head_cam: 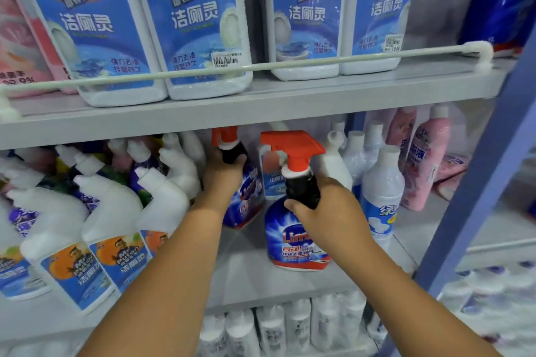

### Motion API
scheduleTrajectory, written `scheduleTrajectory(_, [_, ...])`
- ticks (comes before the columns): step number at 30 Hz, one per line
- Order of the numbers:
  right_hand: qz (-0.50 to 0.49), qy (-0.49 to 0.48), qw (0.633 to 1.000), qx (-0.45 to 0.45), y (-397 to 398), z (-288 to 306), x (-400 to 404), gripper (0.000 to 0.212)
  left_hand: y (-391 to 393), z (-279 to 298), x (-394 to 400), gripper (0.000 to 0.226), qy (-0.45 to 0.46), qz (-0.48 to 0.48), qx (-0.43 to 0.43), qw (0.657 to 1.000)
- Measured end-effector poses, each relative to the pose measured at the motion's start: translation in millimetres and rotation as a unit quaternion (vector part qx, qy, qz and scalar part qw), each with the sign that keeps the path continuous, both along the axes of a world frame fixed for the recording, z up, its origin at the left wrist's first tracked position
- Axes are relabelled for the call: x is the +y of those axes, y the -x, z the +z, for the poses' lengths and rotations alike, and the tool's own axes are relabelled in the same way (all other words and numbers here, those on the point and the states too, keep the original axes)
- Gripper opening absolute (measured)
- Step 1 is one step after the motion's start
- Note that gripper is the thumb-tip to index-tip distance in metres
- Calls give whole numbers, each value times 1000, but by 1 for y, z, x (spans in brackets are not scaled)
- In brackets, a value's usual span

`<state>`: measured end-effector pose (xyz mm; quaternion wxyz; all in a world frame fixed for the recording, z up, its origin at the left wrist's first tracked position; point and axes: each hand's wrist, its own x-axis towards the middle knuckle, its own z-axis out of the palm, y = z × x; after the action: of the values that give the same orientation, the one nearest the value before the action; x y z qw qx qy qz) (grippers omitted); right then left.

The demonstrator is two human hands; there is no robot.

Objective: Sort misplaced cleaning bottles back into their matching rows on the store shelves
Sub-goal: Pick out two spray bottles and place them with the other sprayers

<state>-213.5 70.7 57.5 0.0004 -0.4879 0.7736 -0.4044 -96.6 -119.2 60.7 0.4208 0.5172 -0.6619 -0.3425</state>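
Presently, middle shelf [290, 284]: right hand [327, 211] fingers curled round near spray bottle [293, 238] black neck; left hand [223, 174] fingers wrapped round rear spray bottle [246, 194] neck, behind.

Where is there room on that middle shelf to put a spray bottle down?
Bare shelf shows in front, between the angled white bottles and the front spray bottle the right hand grips. A smaller patch lies before the pink bottles. The left side is crowded.

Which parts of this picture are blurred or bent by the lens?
Head view: the shelf rail bows from wide-angle distortion; the lower-right bottles are smeared soft; the spray bottle in the right hand reads fairly sharp; light is even, without hard shadows.
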Motion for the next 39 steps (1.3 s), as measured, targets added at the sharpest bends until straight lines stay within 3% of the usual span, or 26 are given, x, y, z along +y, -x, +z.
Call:
scheduleTrajectory(3, [6, 8, 1000, 11, 4, -4, 7, 38, -20, -14, 25, 51, 9, -9, 0, 1000])
scheduleTrajectory(9, [45, 35, 998, -2, 9, -13, 16, 34, -49, -25, 84, 43, 27, -1, 39, 999])
scheduleTrajectory(16, [81, 67, 993, -52, 17, -22, 23, 34, -64, -30, 126, 28, 40, -5, 17, 999])
scheduleTrajectory(24, [162, 5, 954, -253, 27, -8, 39, 35, -81, -27, 131, 27, -10, -47, 3, 999])
scheduleTrajectory(31, [95, 69, 961, -250, 7, -9, 66, 28, -96, -27, 158, 25, -12, -54, 37, 998])
scheduleTrajectory(39, [16, 99, 948, -302, -7, -10, 155, 32, -101, -28, 225, 25, -7, -115, 87, 990])
